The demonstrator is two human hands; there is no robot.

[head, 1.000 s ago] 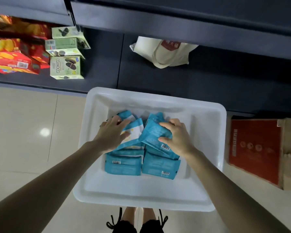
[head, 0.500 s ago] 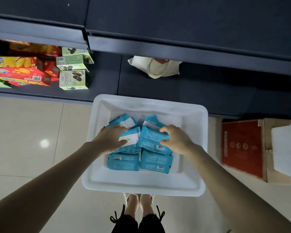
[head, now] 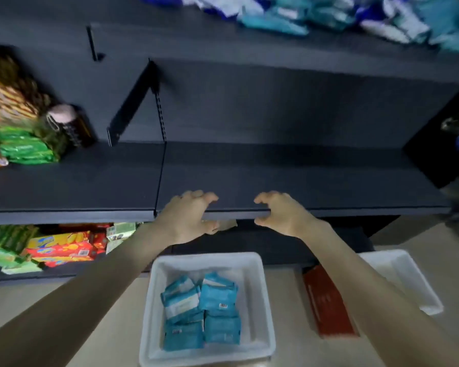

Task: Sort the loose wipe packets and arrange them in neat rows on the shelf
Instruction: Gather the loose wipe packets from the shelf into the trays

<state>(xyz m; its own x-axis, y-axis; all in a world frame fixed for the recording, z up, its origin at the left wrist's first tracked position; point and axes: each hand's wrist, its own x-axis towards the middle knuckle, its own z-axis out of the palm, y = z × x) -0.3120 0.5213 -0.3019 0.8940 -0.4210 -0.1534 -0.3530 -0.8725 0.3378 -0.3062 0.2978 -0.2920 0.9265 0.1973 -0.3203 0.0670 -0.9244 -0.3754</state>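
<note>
- Head view, the step in hand: both hands are empty. The left hand [head: 188, 215] and the right hand [head: 281, 213] hover side by side at the front edge of the dark shelf [head: 302, 178], fingers curled and spread in a loose claw, a clear gap between them and nothing held in either.
- The stretch of shelf in front of the hands carries no packets, so the row there is not yet begun; the moment reads as the reach between picking and placing, with no packet in transit.
- Where the task's things are: the teal wipe packets [head: 217, 298] lie in the white bin [head: 257, 300] on the floor, below and between the forearms, well apart from both hands.
- Count in the bin: about six packets show, stacked roughly in two columns; some overlap, so more may be hidden underneath.
- On the upper shelf at top right lies a blurred heap of blue and white packets [head: 329, 14]; too smeared to count.
- One second white bin [head: 403, 279] stands on the floor at right, with one red carton [head: 326, 308] just beside it.
- Left of the hands, green packs [head: 21, 149] and a dark bottle [head: 69, 125] occupy the same shelf level; red and yellow boxes [head: 64, 247] sit on the shelf below.
- Next move, as a judgement: the hands would need to drop back into the bin, take packets of one kind, and set them upright or flat along the shelf's front edge, starting a straight row.
</note>
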